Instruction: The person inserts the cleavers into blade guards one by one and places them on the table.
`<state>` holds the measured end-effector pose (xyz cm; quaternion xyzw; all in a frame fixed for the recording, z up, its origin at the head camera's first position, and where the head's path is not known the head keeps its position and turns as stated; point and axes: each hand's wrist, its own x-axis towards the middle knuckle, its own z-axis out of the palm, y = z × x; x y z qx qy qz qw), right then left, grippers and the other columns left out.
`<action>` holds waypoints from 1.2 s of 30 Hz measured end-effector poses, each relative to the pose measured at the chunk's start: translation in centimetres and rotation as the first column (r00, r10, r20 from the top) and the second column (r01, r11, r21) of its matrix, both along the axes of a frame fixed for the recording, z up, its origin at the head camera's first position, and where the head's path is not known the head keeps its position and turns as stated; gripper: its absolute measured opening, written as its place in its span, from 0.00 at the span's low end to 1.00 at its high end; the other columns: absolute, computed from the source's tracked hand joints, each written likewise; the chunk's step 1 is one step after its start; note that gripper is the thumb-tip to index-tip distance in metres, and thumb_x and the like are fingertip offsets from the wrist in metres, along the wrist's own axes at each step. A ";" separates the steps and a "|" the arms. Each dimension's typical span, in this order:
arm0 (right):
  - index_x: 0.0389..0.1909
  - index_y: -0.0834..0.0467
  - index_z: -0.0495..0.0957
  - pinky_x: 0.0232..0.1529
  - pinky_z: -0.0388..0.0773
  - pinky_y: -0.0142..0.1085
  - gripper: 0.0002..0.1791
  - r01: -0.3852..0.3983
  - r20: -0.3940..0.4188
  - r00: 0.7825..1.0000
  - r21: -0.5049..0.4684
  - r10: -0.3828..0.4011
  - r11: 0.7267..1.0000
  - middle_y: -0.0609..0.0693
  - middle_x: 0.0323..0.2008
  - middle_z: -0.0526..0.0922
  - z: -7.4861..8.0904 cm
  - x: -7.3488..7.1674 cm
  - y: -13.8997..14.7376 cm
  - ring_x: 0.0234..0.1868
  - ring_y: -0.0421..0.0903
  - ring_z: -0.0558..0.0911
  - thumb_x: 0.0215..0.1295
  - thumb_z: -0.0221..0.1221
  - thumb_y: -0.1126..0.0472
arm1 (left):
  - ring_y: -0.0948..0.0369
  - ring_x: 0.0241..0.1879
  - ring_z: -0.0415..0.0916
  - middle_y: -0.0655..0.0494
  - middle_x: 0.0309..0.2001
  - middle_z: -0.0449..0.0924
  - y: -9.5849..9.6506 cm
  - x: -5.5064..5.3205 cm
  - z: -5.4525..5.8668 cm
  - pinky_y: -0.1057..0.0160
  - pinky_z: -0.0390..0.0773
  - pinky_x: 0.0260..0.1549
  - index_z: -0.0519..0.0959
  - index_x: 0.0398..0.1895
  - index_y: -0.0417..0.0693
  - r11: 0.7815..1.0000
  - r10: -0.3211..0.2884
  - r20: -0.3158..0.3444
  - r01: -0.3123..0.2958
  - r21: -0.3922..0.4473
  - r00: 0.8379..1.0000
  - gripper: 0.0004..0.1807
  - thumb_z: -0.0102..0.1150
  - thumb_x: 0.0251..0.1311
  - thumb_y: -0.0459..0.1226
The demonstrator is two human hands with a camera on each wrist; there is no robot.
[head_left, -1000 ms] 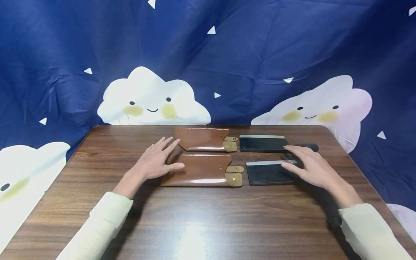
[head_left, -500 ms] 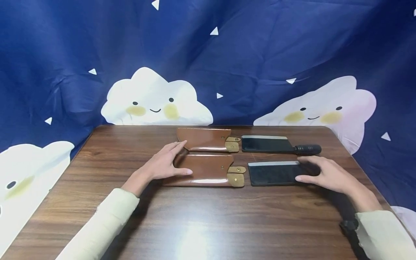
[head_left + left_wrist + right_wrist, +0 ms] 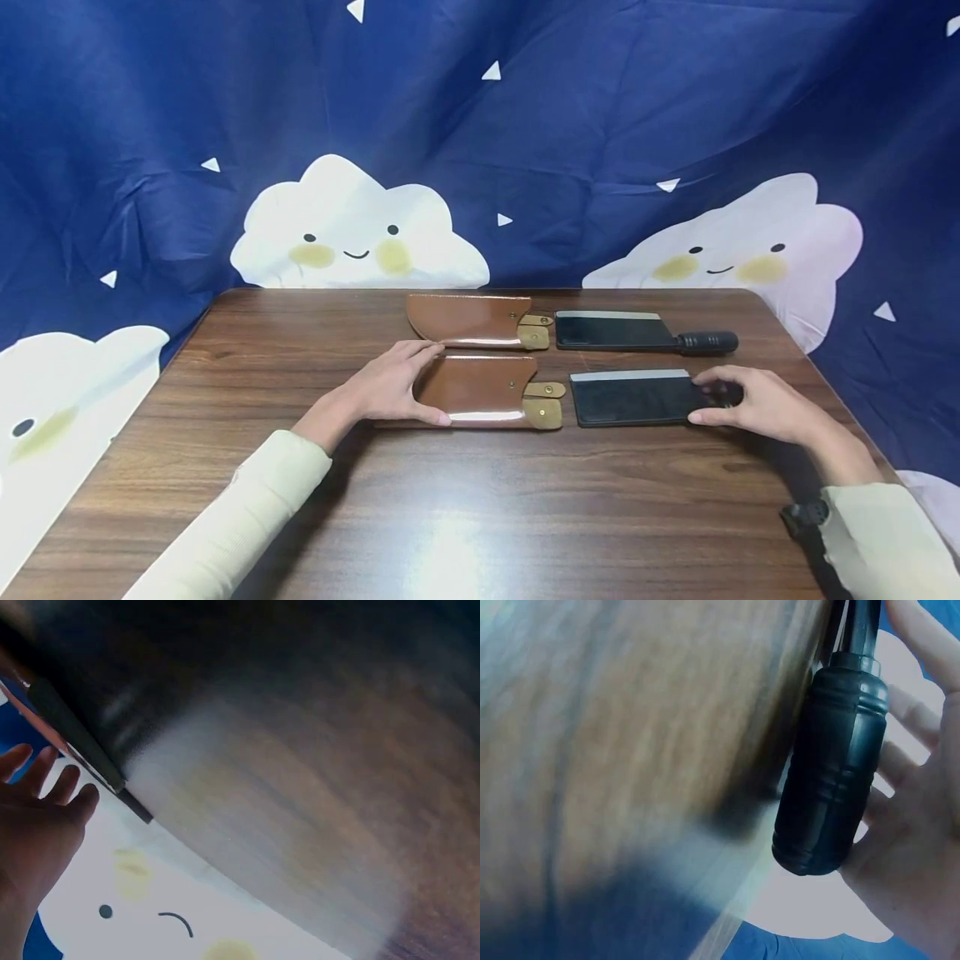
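Note:
Two brown leather knife sheaths lie one behind the other in the head view. My left hand [image 3: 390, 385] spans the left end of the near sheath [image 3: 476, 387], thumb at its front edge and fingertips by its back edge; in the left wrist view the fingers [image 3: 67, 780] are spread beside it. At right lies a black cleaver [image 3: 633, 398] with a silver edge. My right hand [image 3: 757, 404] reaches around its handle end, thumb and forefinger by the blade's heel. In the right wrist view the black ribbed handle [image 3: 832, 765] lies before the palm, the fingers loosely extended behind it.
Behind, the far sheath [image 3: 472, 321] and a second black cleaver [image 3: 615, 331] lie in line, its handle pointing right. Both sheaths have tan snap straps facing the cleavers. The wooden table [image 3: 480, 500] ends at a blue cloud-print curtain [image 3: 540, 125].
My left hand has moved right and toward me, lower over the near sheath. My right hand has moved right from above the blades to the near cleaver's handle.

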<state>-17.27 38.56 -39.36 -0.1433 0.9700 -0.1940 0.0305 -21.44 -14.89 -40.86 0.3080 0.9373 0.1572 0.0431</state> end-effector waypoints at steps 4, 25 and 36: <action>0.43 0.57 0.85 0.45 0.75 0.51 0.29 0.031 0.010 0.999 0.025 -0.031 0.999 0.50 0.40 0.85 0.0 0.0 0.4 0.44 0.53 0.81 0.50 0.76 0.39 | 0.49 0.74 0.56 0.44 0.75 0.59 0.2 0.1 -0.1 0.48 0.62 0.69 0.57 0.79 0.41 0.998 -0.013 0.012 0.014 -0.056 1.000 0.72 0.63 0.38 0.79; 0.37 0.50 0.85 0.40 0.71 0.31 0.14 -0.059 -0.003 0.998 -0.100 0.059 0.993 0.39 0.34 0.84 -0.5 0.2 2.4 0.38 0.34 0.77 0.51 0.77 0.53 | 0.50 0.73 0.54 0.46 0.75 0.58 0.5 0.1 -0.6 0.47 0.56 0.71 0.57 0.78 0.36 0.982 -0.079 -0.021 0.074 -0.174 0.997 0.71 0.64 0.40 0.76; 0.37 0.49 0.87 0.41 0.70 0.26 0.13 -0.018 -0.020 1.000 -0.111 0.016 0.994 0.41 0.37 0.86 -0.4 0.5 2.3 0.41 0.34 0.79 0.52 0.77 0.51 | 0.49 0.70 0.57 0.45 0.73 0.62 0.1 0.0 -0.2 0.47 0.56 0.68 0.61 0.77 0.37 0.987 -0.068 -0.082 0.055 -0.151 0.994 0.70 0.58 0.41 0.80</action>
